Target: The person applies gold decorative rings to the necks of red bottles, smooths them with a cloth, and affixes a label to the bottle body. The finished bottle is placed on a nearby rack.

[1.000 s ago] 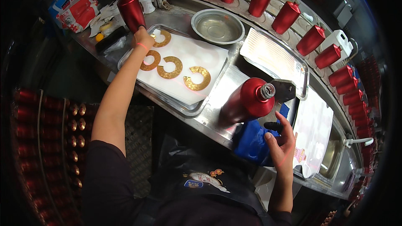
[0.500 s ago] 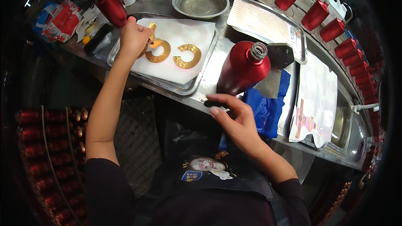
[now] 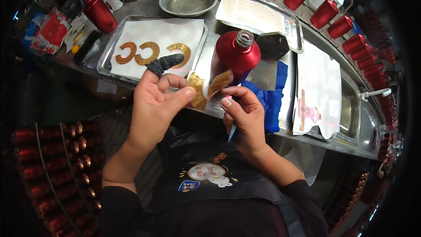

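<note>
My left hand (image 3: 151,112) pinches a curved gold foil label (image 3: 198,94) between thumb and fingers; a black cover sits on its index finger. At the label's other end, my right hand (image 3: 249,120) has its thumb and index finger close together. A slim blue pointed tool (image 3: 232,134) sticks out below the right hand's curled fingers; its kind is unclear. Three C-shaped gold labels (image 3: 156,53) lie on white backing paper (image 3: 153,30) in a metal tray (image 3: 103,65). Just beyond my hands stands a red bottle (image 3: 239,55) with an uncapped clear neck.
Blue cloth (image 3: 277,105) lies right of the bottle, beside a dark metal piece (image 3: 272,46). Behind are a metal bowl (image 3: 188,1) and a tray of strip labels (image 3: 250,13). Label sheets (image 3: 324,79) lie at right. Red bottles (image 3: 324,13) line the curved conveyor.
My left hand has lifted a gold label off the tray's paper and brought it in front of me. My right hand has moved up to the label. The view has shifted slightly.
</note>
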Action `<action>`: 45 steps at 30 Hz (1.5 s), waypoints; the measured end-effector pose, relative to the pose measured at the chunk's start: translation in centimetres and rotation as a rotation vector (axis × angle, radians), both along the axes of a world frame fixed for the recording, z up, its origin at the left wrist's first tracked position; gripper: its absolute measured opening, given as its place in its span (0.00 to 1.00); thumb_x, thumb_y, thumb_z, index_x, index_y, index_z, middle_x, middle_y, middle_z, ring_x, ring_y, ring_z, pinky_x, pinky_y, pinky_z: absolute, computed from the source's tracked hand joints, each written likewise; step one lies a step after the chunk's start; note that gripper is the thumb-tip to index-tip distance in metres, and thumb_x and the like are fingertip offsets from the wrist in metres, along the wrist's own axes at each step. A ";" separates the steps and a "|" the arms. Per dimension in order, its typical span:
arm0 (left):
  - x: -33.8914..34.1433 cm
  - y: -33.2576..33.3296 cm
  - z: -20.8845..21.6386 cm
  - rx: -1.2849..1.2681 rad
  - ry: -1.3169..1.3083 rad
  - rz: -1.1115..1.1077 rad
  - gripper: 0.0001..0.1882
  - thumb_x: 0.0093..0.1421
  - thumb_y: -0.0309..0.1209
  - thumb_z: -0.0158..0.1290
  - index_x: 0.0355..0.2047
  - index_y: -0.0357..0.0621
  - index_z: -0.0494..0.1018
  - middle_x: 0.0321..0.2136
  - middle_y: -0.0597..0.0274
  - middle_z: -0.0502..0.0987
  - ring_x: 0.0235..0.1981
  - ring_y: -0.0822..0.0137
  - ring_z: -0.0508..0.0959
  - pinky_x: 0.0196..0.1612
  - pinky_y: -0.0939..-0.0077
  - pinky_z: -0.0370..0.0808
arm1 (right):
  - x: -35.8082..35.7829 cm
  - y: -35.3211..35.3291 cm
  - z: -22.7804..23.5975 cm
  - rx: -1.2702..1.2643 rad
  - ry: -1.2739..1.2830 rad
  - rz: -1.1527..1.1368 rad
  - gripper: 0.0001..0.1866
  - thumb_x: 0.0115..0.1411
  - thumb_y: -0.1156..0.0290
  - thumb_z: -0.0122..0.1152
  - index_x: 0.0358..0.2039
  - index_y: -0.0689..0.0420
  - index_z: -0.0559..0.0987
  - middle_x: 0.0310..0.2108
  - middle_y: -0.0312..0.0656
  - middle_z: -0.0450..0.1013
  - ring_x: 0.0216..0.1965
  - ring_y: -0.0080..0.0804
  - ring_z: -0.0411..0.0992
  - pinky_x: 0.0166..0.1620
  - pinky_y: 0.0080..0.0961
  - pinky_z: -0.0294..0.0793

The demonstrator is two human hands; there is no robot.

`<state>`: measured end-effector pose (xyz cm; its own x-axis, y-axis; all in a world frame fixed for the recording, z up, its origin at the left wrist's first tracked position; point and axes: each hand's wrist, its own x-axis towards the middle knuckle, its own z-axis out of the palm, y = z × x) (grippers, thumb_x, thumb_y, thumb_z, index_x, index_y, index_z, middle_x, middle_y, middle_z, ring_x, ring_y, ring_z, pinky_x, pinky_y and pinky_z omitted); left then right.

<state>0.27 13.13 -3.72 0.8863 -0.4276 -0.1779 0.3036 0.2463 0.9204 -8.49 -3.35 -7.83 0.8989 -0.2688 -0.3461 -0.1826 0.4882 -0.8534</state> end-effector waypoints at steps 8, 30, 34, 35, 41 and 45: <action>-1.3 -3.8 -0.4 -0.180 0.043 -0.113 0.24 0.62 0.15 0.54 0.56 0.33 0.58 0.41 0.55 0.75 0.40 0.67 0.82 0.43 0.76 0.83 | -3.2 -1.3 -0.3 0.314 0.037 0.146 0.17 0.73 0.59 0.44 0.53 0.57 0.71 0.13 0.36 0.65 0.10 0.22 0.58 0.20 0.19 0.58; 0.5 -7.7 -5.0 -0.049 -0.308 0.213 0.15 0.61 0.19 0.58 0.43 0.36 0.63 0.35 0.65 0.72 0.23 0.85 0.75 0.26 0.92 0.68 | 8.2 -12.5 2.8 -0.742 -0.399 0.367 0.18 0.54 0.77 0.64 0.46 0.64 0.75 0.37 0.36 0.74 0.36 0.18 0.72 0.42 0.17 0.73; 0.8 -6.5 -5.4 -0.105 -0.227 0.243 0.19 0.60 0.22 0.59 0.48 0.35 0.64 0.39 0.63 0.73 0.31 0.81 0.77 0.36 0.85 0.73 | 8.0 -12.1 3.3 -0.576 -0.340 0.330 0.21 0.52 0.71 0.65 0.46 0.62 0.73 0.34 0.35 0.72 0.26 0.15 0.68 0.30 0.11 0.67; 0.8 -6.5 -5.4 -0.087 -0.285 0.260 0.21 0.60 0.23 0.60 0.50 0.35 0.64 0.42 0.62 0.73 0.36 0.79 0.76 0.41 0.82 0.72 | 7.6 -11.8 3.4 -0.550 -0.308 0.306 0.22 0.51 0.69 0.65 0.47 0.62 0.73 0.34 0.35 0.72 0.24 0.14 0.66 0.27 0.10 0.65; 0.3 -7.1 -5.3 -0.174 -0.298 0.122 0.30 0.60 0.27 0.61 0.59 0.34 0.61 0.57 0.51 0.68 0.61 0.64 0.68 0.65 0.69 0.62 | 5.6 -9.4 2.3 -0.397 -0.414 0.178 0.32 0.52 0.76 0.70 0.57 0.63 0.68 0.51 0.41 0.69 0.44 0.23 0.70 0.45 0.19 0.72; 0.5 -7.0 -5.2 -0.210 -0.280 0.031 0.30 0.60 0.27 0.62 0.59 0.33 0.61 0.60 0.48 0.67 0.63 0.62 0.67 0.66 0.68 0.62 | 5.7 -9.6 2.0 -0.343 -0.458 0.234 0.37 0.52 0.80 0.72 0.61 0.63 0.66 0.55 0.42 0.67 0.56 0.29 0.69 0.57 0.25 0.73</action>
